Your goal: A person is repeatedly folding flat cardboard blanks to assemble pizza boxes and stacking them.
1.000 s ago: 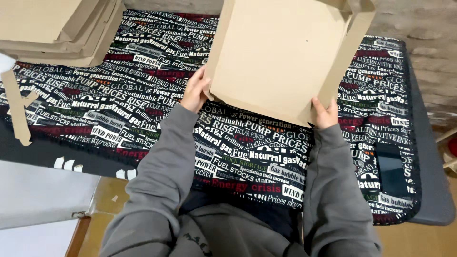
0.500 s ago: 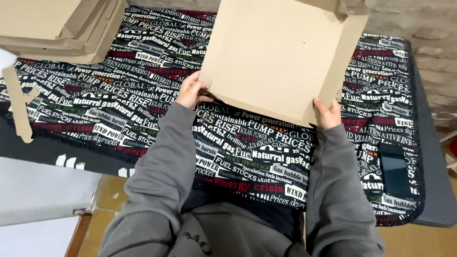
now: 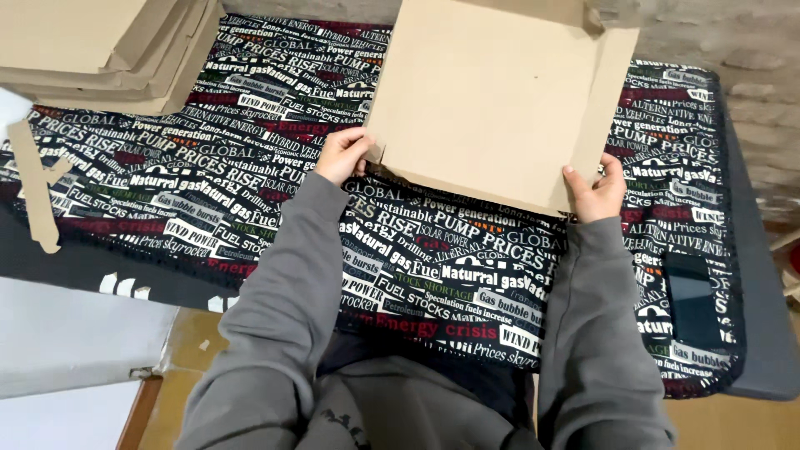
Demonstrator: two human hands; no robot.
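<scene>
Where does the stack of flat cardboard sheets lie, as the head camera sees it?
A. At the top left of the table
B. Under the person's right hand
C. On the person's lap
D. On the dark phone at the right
A: the stack of flat cardboard sheets lies at the top left on the printed cloth, well away from both hands, which hold the cardboard box.

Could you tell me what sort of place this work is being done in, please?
Probably a small packing or box-folding workstation: a stack of flat cardboard blanks, a cloth-covered table, and both hands, left and right, gripping a cardboard box.
</scene>
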